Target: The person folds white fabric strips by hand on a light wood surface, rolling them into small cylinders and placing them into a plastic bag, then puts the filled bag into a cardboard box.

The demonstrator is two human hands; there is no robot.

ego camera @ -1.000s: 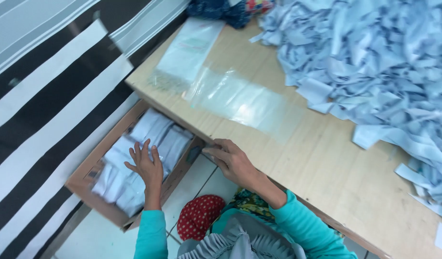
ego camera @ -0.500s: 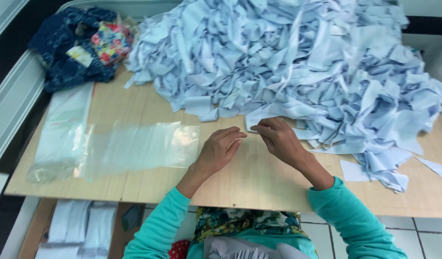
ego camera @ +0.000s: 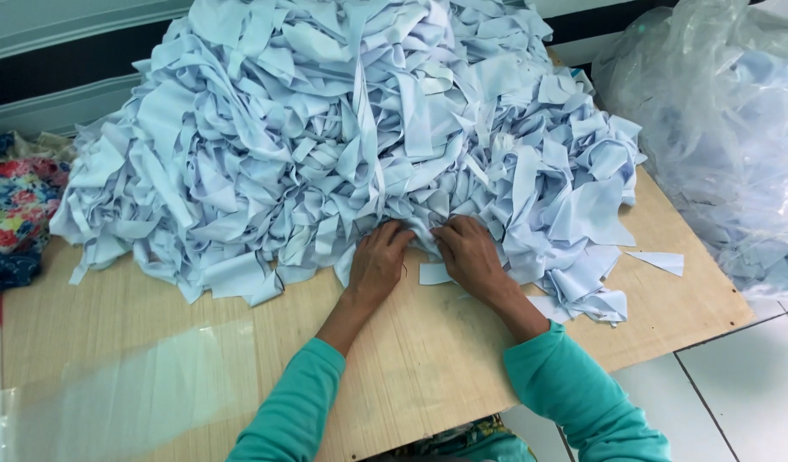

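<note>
A person's left hand [ego camera: 378, 261] and right hand [ego camera: 467, 253] press side by side into the near edge of a heap of pale blue fabric strips [ego camera: 342, 128], fingers curled among the pieces as if sorting; what each pinches cannot be told. The heap fills the wooden table [ego camera: 445, 359] toward twelve o'clock. A clear plastic sack [ego camera: 719, 128] stands at two o'clock, flowered cloth [ego camera: 13, 205] at nine.

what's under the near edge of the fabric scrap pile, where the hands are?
The pile of pale blue fabric strips rests on the wooden table. Both hands, left and right, dig into its near edge, fingertips buried. Anything else beneath is covered.
</note>
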